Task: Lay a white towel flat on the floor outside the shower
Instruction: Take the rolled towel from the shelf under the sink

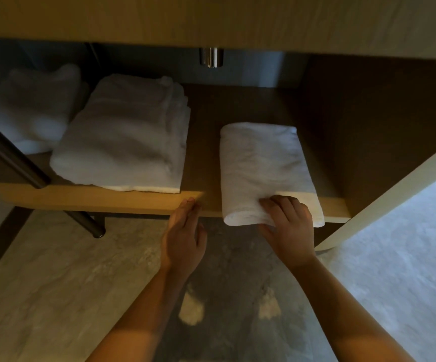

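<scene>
Towel [264, 168] under curled right hand [288, 226]

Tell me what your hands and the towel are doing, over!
Right hand clamped on the folded towel at the shelf edge. Left hand open, empty, fingertips near the shelf. Towel not yet lifted. Nothing blocking.

On the shelf [86, 198], a folded towel [261, 168] is placed right, overhanging the front edge; a towel stack [125, 137] is set left of it, another pile [31, 105] farther left behind. Floor [55, 283] is seen below.
</scene>
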### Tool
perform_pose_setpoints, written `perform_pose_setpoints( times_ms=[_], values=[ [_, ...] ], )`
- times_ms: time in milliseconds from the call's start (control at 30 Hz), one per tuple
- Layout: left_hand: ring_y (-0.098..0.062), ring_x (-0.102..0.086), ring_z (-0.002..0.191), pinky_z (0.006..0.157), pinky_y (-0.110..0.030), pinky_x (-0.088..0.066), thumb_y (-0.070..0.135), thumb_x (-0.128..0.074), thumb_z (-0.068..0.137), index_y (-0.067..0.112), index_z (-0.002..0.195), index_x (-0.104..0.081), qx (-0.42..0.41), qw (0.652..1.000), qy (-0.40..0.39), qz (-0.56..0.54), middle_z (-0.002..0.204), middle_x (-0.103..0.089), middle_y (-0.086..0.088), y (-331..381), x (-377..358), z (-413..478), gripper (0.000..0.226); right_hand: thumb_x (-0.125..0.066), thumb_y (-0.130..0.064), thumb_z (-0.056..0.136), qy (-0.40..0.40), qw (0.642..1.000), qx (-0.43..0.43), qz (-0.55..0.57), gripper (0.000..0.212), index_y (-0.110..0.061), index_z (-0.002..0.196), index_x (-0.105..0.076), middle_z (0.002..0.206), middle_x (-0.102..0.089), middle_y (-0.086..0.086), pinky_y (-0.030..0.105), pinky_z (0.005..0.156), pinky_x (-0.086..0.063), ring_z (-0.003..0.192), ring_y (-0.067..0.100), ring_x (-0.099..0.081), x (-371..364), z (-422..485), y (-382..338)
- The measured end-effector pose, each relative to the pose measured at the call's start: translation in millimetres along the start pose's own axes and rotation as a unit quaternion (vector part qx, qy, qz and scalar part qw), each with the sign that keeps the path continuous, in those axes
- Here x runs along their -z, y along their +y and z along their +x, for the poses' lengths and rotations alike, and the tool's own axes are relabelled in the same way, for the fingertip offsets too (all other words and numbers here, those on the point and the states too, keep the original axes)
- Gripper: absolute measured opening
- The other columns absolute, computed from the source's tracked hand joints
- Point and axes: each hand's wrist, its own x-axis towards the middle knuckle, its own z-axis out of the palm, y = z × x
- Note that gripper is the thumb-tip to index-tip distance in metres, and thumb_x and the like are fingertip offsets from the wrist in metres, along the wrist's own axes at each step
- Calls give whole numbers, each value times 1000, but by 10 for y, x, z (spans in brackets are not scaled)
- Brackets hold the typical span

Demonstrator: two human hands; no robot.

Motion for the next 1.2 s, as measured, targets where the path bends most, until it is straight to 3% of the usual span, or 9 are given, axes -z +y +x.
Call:
perform_pose_setpoints(
  times_ms=[133,267,400,533,700,833,933,1033,1200],
  values=[
    [-27,-49,122,99,-34,-41,4,-61,82,6,125,-52,1,1000,-27,4,132,-53,-14,-12,101,1,44,-83,-18,60,-4,1000,-11,15,56,-13,105,-52,92,-69,15,41,71,-53,80,33,-66,181,-14,-70],
    [-29,-46,125,104,-37,-35,14,-56,87,6,126,-50,-3,997,-73,32,134,-51,-16,31,220,51,40,-85,-16,58,1,999,-17,28,54,-9,103,-57,91,-69,16,40,68,-54,79,34,-66,400,-4,-170],
    [-30,-60,103,91,-41,-46,20,-54,88,7,115,-57,-7,996,-68,58,112,-64,-16,104,431,56,31,-84,-19,59,2,999,-24,32,59,-12,108,-52,96,-69,16,42,72,-55,84,34,-67,623,6,-300],
    [-34,-60,101,85,-43,-48,19,-59,84,5,110,-61,14,993,-65,94,110,-65,-17,301,826,-48,30,-84,-18,59,-27,998,-43,42,59,-14,108,-52,94,-68,17,41,70,-55,83,35,-66,949,57,-472],
    [-38,-61,101,84,-45,-49,23,-47,82,1,104,-65,55,990,-105,82,110,-65,-21,840,1750,-140,36,-85,-12,56,-103,992,-69,37,51,-4,101,-62,92,-68,21,43,65,-56,80,39,-66,1648,269,-801],
    [-37,-63,94,78,-42,-52,11,-65,74,0,99,-66,58,990,-102,81,103,-68,-21,1251,2565,-165,27,-82,-18,62,-201,974,-99,43,44,-7,100,-63,94,-69,17,35,65,-54,80,35,-66,2243,551,-1060],
    [-39,-62,95,80,-47,-49,9,-68,75,-1,101,-64,106,984,-118,77,102,-66,-22,1554,3136,-157,28,-74,-27,72,-277,948,-144,63,39,-10,105,-62,99,-68,14,26,66,-43,82,28,-64,2703,732,-1300],
    [-37,-57,108,89,-50,-46,9,-66,79,0,109,-62,153,980,-116,50,115,-63,-21,1822,3705,-170,32,-78,-29,68,-301,941,-133,78,42,-13,104,-62,97,-68,10,24,68,-40,80,26,-65,3169,890,-1597],
    [-37,-61,102,86,-48,-48,10,-62,78,-1,107,-63,161,983,-89,27,112,-64,-22,2098,4624,-207,30,-87,-25,54,-318,937,-92,111,49,-12,95,-65,82,-70,9,23,54,-48,65,22,-67,3891,1282,-2068]
  ],
)
